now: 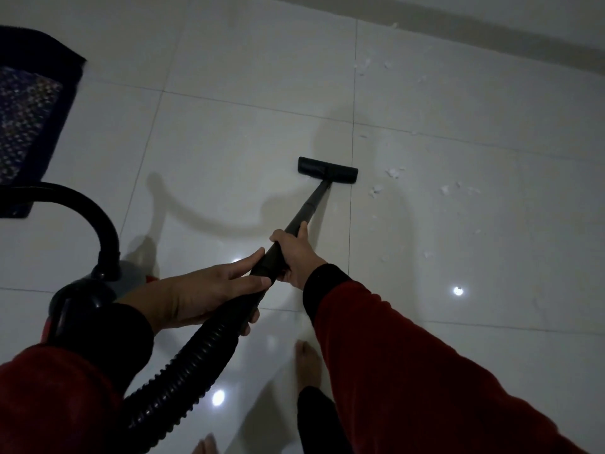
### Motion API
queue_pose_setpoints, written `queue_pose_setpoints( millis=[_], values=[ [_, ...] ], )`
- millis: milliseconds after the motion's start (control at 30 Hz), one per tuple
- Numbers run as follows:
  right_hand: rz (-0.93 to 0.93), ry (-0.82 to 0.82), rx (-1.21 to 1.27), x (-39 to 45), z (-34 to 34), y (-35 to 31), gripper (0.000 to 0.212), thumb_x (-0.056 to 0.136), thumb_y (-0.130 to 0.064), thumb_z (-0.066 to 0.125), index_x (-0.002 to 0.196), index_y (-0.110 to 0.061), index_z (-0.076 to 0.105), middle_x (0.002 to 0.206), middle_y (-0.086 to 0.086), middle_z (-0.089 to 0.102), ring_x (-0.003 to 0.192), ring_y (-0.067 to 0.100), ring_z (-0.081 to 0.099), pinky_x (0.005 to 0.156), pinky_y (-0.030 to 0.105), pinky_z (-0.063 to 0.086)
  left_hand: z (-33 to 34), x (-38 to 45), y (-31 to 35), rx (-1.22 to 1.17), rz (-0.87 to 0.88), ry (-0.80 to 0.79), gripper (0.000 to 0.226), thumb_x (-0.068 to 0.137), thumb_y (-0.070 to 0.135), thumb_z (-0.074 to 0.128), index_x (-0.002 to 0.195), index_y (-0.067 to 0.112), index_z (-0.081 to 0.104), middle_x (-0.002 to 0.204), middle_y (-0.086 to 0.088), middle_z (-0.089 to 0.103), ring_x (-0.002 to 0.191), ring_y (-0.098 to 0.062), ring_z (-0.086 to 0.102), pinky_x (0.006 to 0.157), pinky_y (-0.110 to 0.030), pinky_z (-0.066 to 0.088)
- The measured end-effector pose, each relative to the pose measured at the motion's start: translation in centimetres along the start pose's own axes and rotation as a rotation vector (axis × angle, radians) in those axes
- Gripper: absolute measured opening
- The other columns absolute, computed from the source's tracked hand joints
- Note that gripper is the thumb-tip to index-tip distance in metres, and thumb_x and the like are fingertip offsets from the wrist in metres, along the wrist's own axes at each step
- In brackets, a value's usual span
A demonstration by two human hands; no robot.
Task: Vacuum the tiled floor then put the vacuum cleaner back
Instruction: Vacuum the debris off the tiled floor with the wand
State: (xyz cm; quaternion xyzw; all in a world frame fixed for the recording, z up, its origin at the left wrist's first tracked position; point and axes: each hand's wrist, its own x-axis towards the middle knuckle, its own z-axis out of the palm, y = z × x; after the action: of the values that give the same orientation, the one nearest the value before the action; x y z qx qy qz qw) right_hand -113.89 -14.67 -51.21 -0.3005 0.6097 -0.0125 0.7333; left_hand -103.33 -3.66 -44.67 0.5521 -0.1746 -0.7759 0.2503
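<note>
- Lying at the far left, a dark rug (pixel 23 119) with a patterned centre sits on the floor (pixel 229 132), its edge cut off by the frame.
- Just below the rug, the vacuum body (pixel 85 306) stands on the tiles, a black tube (pixel 98 221) arching up and over from its top; part of the body is hidden behind the left sleeve (pixel 65 388).
- A ribbed hose (pixel 183 368) runs from the lower left up to the wand (pixel 304 214).
- The left hand (pixel 203 290) cups the joint where hose meets wand, fingers loosely wrapped under it and thumb laid along the top.
- The right hand (pixel 294 253), just ahead of the left, grips the wand with fingers curled round it and one finger pointing along the shaft.
- The wand slants forward and down to the head (pixel 327 170), which rests flat on the tiles beside a grout line, near mid-frame.
- White scraps (pixel 393 173) lie scattered on the tiles to the right of the head, more (pixel 363 65) farther off near the wall (pixel 491 24).
- A red right sleeve (pixel 425 355) with a dark cuff crosses the lower right; bare feet (pixel 307 362) show below it.
- Bright light spots (pixel 457 290) reflect off the glossy tiles.
</note>
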Motion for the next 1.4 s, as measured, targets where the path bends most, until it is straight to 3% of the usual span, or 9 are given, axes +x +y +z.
queue_pose_setpoints(
  millis=[100, 200, 300, 533, 667, 967, 1133, 1300, 1400],
  values=[
    [-0.006, 0.011, 0.034, -1.5, 1.5, 2.8, 0.085, 0.092, -0.017, 0.05, 0.15, -0.045, -0.006, 0.093, 0.0, 0.05, 0.083, 0.02, 0.056, 0.085, 0.043, 0.051, 0.1, -2.1, -2.1, 0.043, -0.026, 0.008, 0.111, 0.056, 0.048, 0.082, 0.144, 0.048, 0.014, 0.064, -0.009, 0.065, 0.056, -0.02, 0.063, 0.054, -0.026, 0.053],
    [-0.012, 0.027, 0.039, -2.7, 3.0, 5.6, 0.086, 0.092, -0.017, 0.052, 0.15, -0.045, -0.005, 0.098, 0.001, 0.051, 0.084, 0.02, 0.057, 0.081, 0.042, 0.051, 0.3, -4.1, -4.4, 0.083, -0.044, 0.034, 0.08, 0.084, 0.033, 0.061, 0.146, 0.044, 0.012, 0.067, -0.011, 0.064, 0.055, -0.02, 0.063, 0.053, -0.026, 0.053],
    [-0.026, 0.048, 0.062, -3.7, 4.1, 7.8, 0.086, 0.092, -0.017, 0.052, 0.15, -0.045, -0.005, 0.096, 0.001, 0.053, 0.084, 0.02, 0.058, 0.077, 0.04, 0.049, 0.3, -5.5, -6.5, 0.104, -0.029, 0.038, 0.071, 0.092, 0.026, 0.053, 0.147, 0.043, 0.011, 0.067, -0.011, 0.062, 0.053, -0.019, 0.063, 0.052, -0.025, 0.052],
    [-0.058, 0.05, 0.053, -4.7, 4.5, 10.4, 0.085, 0.093, -0.017, 0.051, 0.151, -0.044, -0.006, 0.092, -0.001, 0.05, 0.079, 0.018, 0.056, 0.061, 0.033, 0.047, 0.8, -6.4, -9.5, 0.113, -0.013, 0.057, 0.072, 0.091, 0.026, 0.055, 0.146, 0.045, 0.012, 0.065, -0.011, 0.063, 0.051, -0.02, 0.062, 0.047, -0.024, 0.051],
    [-0.047, 0.031, 0.037, -4.4, 3.9, 11.4, 0.085, 0.093, -0.017, 0.051, 0.151, -0.043, -0.007, 0.092, -0.001, 0.05, 0.082, 0.019, 0.056, 0.071, 0.038, 0.048, 1.5, -5.8, -10.5, 0.102, -0.018, 0.067, 0.073, 0.091, 0.026, 0.055, 0.146, 0.046, 0.011, 0.066, -0.012, 0.063, 0.052, -0.018, 0.063, 0.048, -0.025, 0.052],
    [-0.034, 0.016, 0.068, -6.5, 2.9, 13.9, 0.086, 0.093, -0.017, 0.05, 0.15, -0.044, -0.008, 0.094, -0.001, 0.051, 0.082, 0.018, 0.056, 0.068, 0.037, 0.048, 3.7, -7.5, -12.1, 0.124, -0.059, 0.058, 0.074, 0.089, 0.028, 0.056, 0.145, 0.048, 0.013, 0.066, -0.01, 0.062, 0.053, -0.019, 0.062, 0.053, -0.027, 0.053],
    [-0.014, 0.019, 0.123, -8.5, 4.1, 16.4, 0.085, 0.093, -0.018, 0.05, 0.149, -0.045, -0.008, 0.099, 0.004, 0.053, 0.078, 0.018, 0.056, 0.059, 0.033, 0.047, 3.7, -10.1, -13.5, 0.152, -0.069, -0.004, 0.104, 0.047, 0.053, 0.083, 0.131, 0.058, 0.022, 0.065, -0.007, 0.063, 0.056, -0.017, 0.062, 0.054, -0.026, 0.053],
    [-0.001, 0.037, 0.195, -10.8, 6.5, 19.8, 0.087, 0.092, -0.019, 0.05, 0.149, -0.047, -0.008, 0.116, 0.01, 0.054, 0.078, 0.018, 0.057, 0.058, 0.034, 0.048, 2.5, -12.7, -16.5, 0.199, -0.096, -0.061, 0.098, 0.059, 0.05, 0.08, 0.139, 0.053, 0.023, 0.065, -0.008, 0.062, 0.057, -0.018, 0.061, 0.056, -0.026, 0.052],
    [0.004, 0.05, 0.25, -12.3, 8.7, 22.0, 0.087, 0.091, -0.018, 0.051, 0.148, -0.047, -0.008, 0.106, 0.006, 0.055, 0.078, 0.018, 0.057, 0.061, 0.035, 0.049, 1.1, -14.8, -18.3, 0.243, -0.118, -0.076, 0.085, 0.067, 0.046, 0.076, 0.135, 0.056, 0.027, 0.073, -0.013, 0.063, 0.064, -0.021, 0.062, 0.06, -0.03, 0.054]
  ],
)
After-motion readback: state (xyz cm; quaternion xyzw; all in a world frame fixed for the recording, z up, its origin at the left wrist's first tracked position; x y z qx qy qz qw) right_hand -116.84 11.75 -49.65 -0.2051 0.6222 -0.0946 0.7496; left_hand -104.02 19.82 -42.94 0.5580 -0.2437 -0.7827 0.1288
